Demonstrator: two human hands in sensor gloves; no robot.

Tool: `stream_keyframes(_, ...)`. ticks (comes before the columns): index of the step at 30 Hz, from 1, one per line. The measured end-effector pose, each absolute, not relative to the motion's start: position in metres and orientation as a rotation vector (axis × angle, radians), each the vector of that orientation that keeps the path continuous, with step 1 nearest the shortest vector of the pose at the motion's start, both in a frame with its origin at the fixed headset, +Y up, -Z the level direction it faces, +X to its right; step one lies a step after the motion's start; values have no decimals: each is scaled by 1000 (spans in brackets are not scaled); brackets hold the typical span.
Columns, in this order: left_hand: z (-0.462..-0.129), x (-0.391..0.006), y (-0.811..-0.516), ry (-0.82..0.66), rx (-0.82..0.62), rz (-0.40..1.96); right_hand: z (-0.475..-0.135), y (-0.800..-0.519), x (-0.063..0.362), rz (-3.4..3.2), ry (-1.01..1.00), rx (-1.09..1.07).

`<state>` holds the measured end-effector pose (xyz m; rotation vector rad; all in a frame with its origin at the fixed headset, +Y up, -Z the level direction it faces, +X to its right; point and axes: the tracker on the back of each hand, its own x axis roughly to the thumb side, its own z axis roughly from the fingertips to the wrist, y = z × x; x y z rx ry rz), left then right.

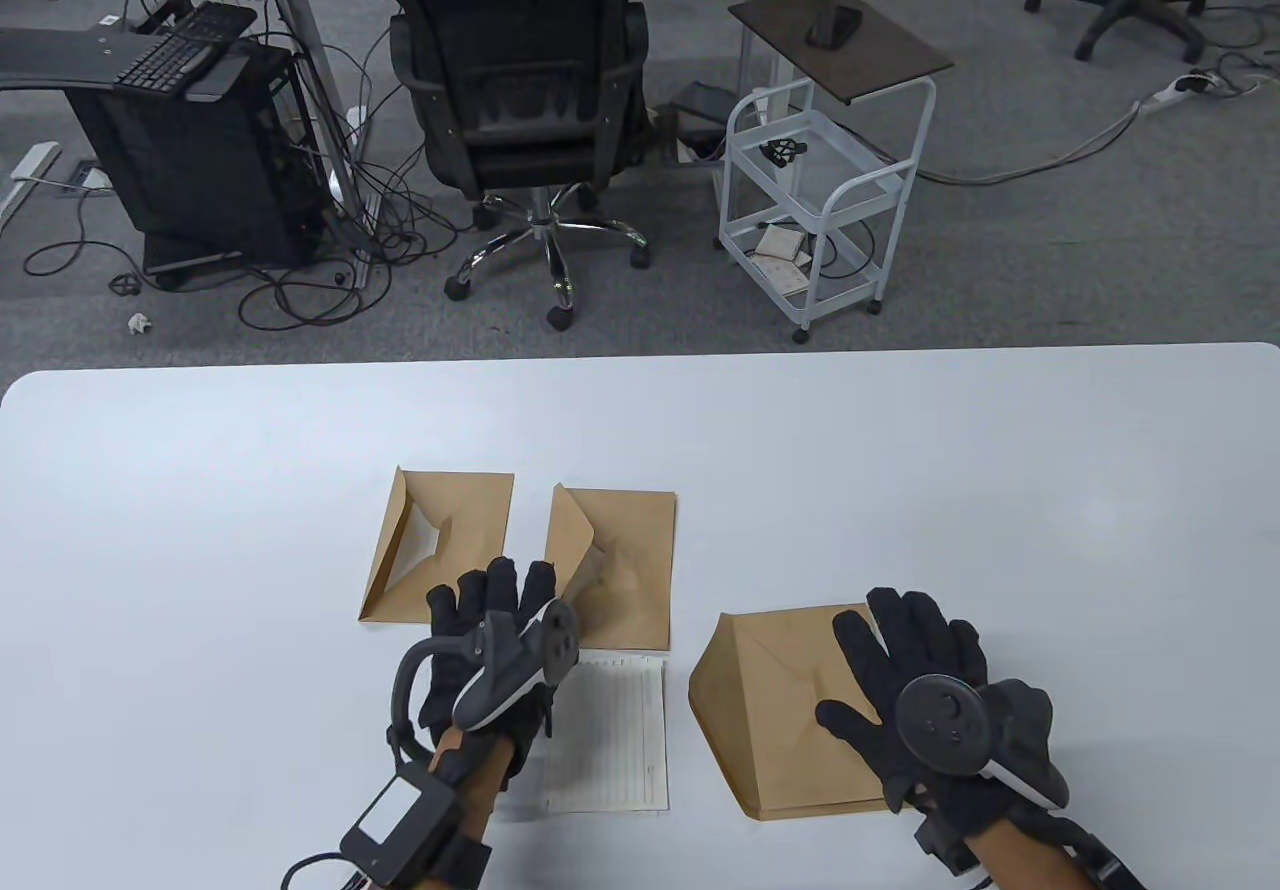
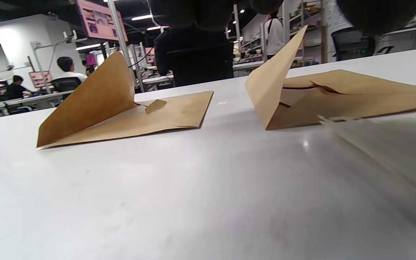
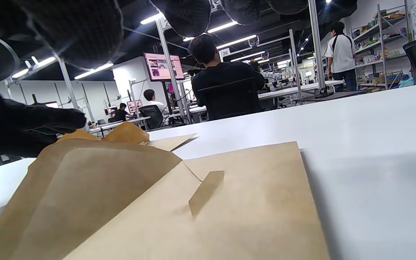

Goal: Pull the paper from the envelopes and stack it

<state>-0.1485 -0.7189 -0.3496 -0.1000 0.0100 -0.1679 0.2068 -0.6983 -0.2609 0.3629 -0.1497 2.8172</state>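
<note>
Three brown envelopes lie on the white table [image 1: 200, 530], each with its flap open. The left envelope [image 1: 440, 545] and the middle envelope [image 1: 625, 570] also show in the left wrist view [image 2: 139, 115] [image 2: 338, 94], flaps raised. A lined sheet of paper [image 1: 615, 740] lies flat just in front of the middle envelope. My left hand [image 1: 500, 600] is open with fingers spread, over the gap between these two envelopes and the sheet's left edge. It holds nothing. My right hand [image 1: 880, 660] lies palm down and open over the right envelope [image 1: 770, 720], which fills the right wrist view [image 3: 229, 209].
Beyond the table's far edge stand a black office chair [image 1: 520, 100], a white wire cart [image 1: 820, 200] and a black computer stand [image 1: 200, 160] with loose cables on the floor. The table stretches bare to the left, right and far side.
</note>
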Motion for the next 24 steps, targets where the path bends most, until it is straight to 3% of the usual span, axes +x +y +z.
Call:
stream_keyframes(13,-408,-132,-741,209,-331,-166,-262,-698,208,2809,-162,343)
stream_keyframes(24,-415,-136,-741,224,-294,-182,-262,-699,206,2826,-172,351)
